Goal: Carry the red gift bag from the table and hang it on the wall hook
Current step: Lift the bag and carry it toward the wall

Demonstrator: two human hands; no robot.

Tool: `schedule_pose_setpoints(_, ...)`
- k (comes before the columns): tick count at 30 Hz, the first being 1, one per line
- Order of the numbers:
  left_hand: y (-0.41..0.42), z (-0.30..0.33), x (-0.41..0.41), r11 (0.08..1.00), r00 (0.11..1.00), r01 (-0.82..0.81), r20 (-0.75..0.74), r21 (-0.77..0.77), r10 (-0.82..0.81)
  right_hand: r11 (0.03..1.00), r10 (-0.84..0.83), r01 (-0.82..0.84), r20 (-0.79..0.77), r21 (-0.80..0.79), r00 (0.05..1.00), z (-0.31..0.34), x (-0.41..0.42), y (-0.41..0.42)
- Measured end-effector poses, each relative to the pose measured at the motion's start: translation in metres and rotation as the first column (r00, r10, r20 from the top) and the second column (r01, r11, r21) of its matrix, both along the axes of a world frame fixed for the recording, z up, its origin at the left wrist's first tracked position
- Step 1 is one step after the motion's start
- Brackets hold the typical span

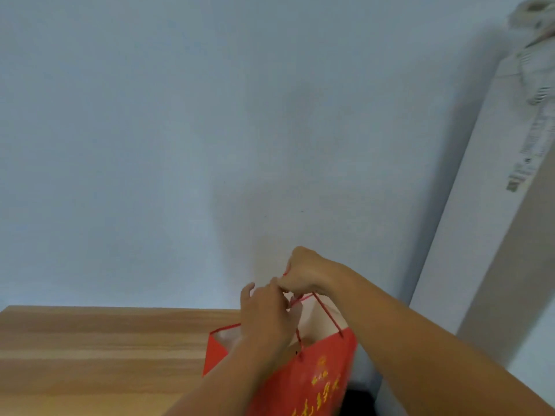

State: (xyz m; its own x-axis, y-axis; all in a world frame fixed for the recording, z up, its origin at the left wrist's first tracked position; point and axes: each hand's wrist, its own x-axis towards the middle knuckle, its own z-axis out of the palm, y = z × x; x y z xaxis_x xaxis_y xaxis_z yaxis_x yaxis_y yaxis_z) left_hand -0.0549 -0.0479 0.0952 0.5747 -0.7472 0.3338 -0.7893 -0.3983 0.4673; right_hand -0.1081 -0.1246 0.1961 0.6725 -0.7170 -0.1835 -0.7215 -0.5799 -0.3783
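Observation:
The red gift bag (pixel 312 382) with gold lettering hangs open at the bottom centre, over the right end of the wooden table (pixel 99 352). Its white inside shows. My right hand (pixel 303 273) is closed on the red cord handles (pixel 329 315) above the bag's mouth. My left hand (pixel 267 313) is just below and to the left of it, fingers pinched at the same cords, and it covers part of the bag's rim. No wall hook is visible on the pale wall (pixel 210 130).
A tall white carton (pixel 495 205) leans against the wall at the right, with pale cloth draped near its top (pixel 537 40). A dark floor patch (pixel 359 400) shows between bag and carton.

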Motion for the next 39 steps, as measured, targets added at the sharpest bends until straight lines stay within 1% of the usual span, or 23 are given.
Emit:
schedule_pose_setpoints(3,0.015,0.009,0.011,0.999,0.995,0.032,0.088,0.039,-0.035,0.994,0.113,-0.112,-0.055,0.020,0.992,-0.005,-0.015,0.004)
schedule_pose_setpoints(6,0.030,0.018,0.015,0.994,0.985,0.062,0.156,0.085,-0.074,0.977,0.211,-0.212,-0.078,-0.002,0.974,-0.010,-0.024,0.015)
schedule_pose_setpoints(10,0.053,0.024,0.019,0.994,0.984,0.034,0.169,0.103,-0.051,0.938,0.337,-0.345,-0.130,-0.044,0.933,-0.012,-0.026,0.035)
schedule_pose_setpoints(11,0.059,0.024,0.020,0.992,0.983,0.041,0.175,0.117,-0.061,0.929,0.351,-0.363,-0.138,-0.075,0.926,-0.014,-0.024,0.040)
schedule_pose_setpoints(13,0.072,0.025,0.022,0.990,0.980,0.030,0.193,0.140,-0.057,0.908,0.354,-0.375,-0.138,-0.188,0.925,-0.019,-0.018,0.053)
schedule_pose_setpoints(15,0.088,0.029,0.026,0.995,0.980,-0.003,0.200,0.103,-0.018,0.870,0.361,-0.388,-0.142,-0.304,0.922,-0.025,-0.010,0.066)
schedule_pose_setpoints(17,0.108,0.036,0.036,0.997,0.976,-0.049,0.215,0.061,0.035,0.825,0.389,-0.420,-0.159,-0.377,0.907,-0.032,-0.002,0.074)
schedule_pose_setpoints(20,0.152,0.047,0.053,0.988,0.964,-0.155,0.218,0.007,0.150,0.792,0.451,-0.432,-0.063,-0.432,0.890,-0.046,0.016,0.081)
schedule_pose_setpoints(23,0.198,0.051,0.066,0.968,0.951,-0.249,0.186,-0.018,0.248,0.760,0.529,-0.465,0.017,-0.454,0.849,-0.056,0.043,0.111)
schedule_pose_setpoints(27,0.252,0.050,0.076,0.934,0.913,-0.344,0.197,-0.095,0.357,0.722,0.589,-0.491,0.061,-0.487,0.806,-0.058,0.069,0.166)
schedule_pose_setpoints(30,0.293,0.049,0.080,0.918,0.895,-0.385,0.206,-0.094,0.396,0.688,0.641,-0.516,0.093,-0.511,0.762,-0.057,0.083,0.200)
schedule_pose_setpoints(32,0.323,0.050,0.080,0.898,0.874,-0.423,0.205,-0.121,0.439,0.664,0.694,-0.550,0.142,-0.506,0.706,-0.055,0.093,0.227)
schedule_pose_setpoints(34,0.355,0.052,0.080,0.858,0.835,-0.487,0.200,-0.163,0.512,0.652,0.730,-0.590,0.184,-0.475,0.659,-0.049,0.103,0.261)
schedule_pose_setpoints(36,0.388,0.054,0.082,0.815,0.803,-0.543,0.159,-0.203,0.574,0.655,0.746,-0.619,0.238,-0.434,0.622,-0.043,0.112,0.299)
schedule_pose_setpoints(39,0.438,0.050,0.093,0.767,0.757,-0.614,0.135,-0.186,0.639,0.626,0.778,-0.675,0.264,-0.390,0.570,-0.035,0.123,0.354)
